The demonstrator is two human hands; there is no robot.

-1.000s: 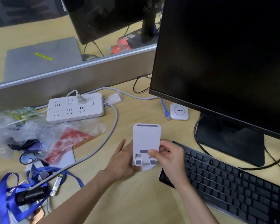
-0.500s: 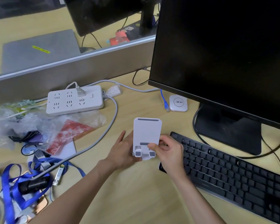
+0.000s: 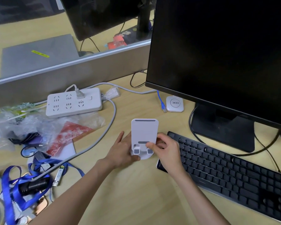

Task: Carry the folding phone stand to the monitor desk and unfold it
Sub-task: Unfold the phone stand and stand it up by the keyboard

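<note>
Wooden bench [image 3: 136,200] underneath it all, cluttered at 9 o'clock. Black monitor [image 3: 225,54] from 12 to 3 o'clock, dark screen, its foot behind the keyboard [image 3: 234,172], which runs from centre to 4 o'clock. White power strip [image 3: 74,103] at 10 o'clock, one plug seated, grey cable curving down toward 8 o'clock. Crumpled plastic bags [image 3: 23,127] and a blue lanyard [image 3: 15,192] at 8 to 9 o'clock. Small white puck [image 3: 175,103] near the monitor's lower edge, just beside a blue network plug [image 3: 162,106].

Dead centre, just left of the keyboard: the folding phone stand [image 3: 144,137], white, back plate raised nearly upright over a round base that looks to be on or just above the bench. Already at the monitor desk; unfolding looks well advanced.

Left hand [image 3: 122,153] cupped around the base and back from 9 o'clock, fingers partly hidden behind the plate, so the exact grip cannot be told beyond bracing contact. Right hand [image 3: 165,150] at 3 o'clock, thumb and fingers pinched on the plate's lower right edge by the small support lips.

To finish well, probably: base pressed flat with the left hand, hinge eased to a backward lean, not forced; both lips checked as fully out; enough gap kept from the keyboard; release only once steady, without rocking.
</note>
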